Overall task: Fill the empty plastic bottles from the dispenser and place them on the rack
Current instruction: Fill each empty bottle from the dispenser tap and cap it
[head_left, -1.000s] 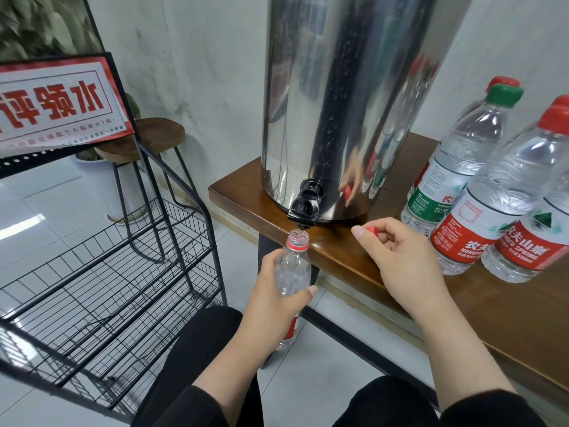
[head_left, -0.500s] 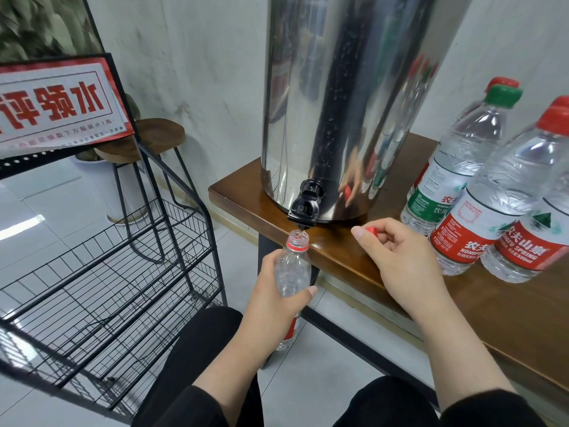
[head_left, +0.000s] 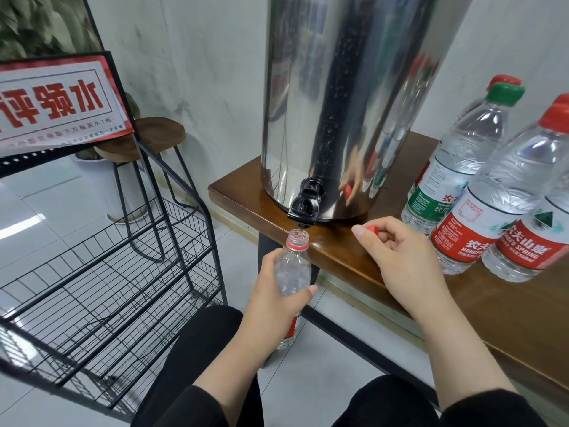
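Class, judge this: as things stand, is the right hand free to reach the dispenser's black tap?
Probably yes: the right hand hovers near the tap with nothing between, though it pinches a red cap.

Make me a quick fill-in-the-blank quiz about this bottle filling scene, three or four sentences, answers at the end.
1. The left hand holds the open bottle right under the black ____ of the steel dispenser.
2. The right hand pinches a ____ cap.
3. One capped bottle on the wooden table has a ____ cap, unlike the others.
4. The wire rack stands to the person's ____.

Answers: tap; red; green; left
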{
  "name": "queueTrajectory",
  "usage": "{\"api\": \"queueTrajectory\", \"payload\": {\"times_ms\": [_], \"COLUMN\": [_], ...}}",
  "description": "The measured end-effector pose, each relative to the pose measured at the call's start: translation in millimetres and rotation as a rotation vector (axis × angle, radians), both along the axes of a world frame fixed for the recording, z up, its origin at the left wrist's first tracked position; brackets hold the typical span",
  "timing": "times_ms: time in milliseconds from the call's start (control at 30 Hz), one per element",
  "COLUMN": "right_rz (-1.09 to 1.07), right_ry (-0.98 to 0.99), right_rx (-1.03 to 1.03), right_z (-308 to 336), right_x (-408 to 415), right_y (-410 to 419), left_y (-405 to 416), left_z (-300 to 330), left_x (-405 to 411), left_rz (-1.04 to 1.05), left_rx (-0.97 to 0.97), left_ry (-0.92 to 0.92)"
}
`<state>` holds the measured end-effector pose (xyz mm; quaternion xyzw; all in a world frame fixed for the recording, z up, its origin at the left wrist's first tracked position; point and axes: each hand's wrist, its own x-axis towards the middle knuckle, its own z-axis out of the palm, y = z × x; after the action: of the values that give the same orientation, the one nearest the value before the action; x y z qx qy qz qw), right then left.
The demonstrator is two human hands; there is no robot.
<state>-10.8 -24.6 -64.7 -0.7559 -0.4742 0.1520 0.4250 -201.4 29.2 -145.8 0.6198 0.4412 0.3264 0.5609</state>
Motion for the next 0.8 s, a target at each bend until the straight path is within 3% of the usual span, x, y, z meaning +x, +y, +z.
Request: {"api": "queueTrajectory", "payload": {"times_ms": [800], "right_rz": [-0.009], "right_ry": [0.002], "right_rx": [-0.002], "right_z": [0.4], "right_x": [-0.6], "right_y": [-0.4], "left_y": [0.2], "left_z": [0.3], "left_x": [-0.6], "left_rz": [-0.003], "left_rx": [-0.006], "left_ry": [-0.005]}}
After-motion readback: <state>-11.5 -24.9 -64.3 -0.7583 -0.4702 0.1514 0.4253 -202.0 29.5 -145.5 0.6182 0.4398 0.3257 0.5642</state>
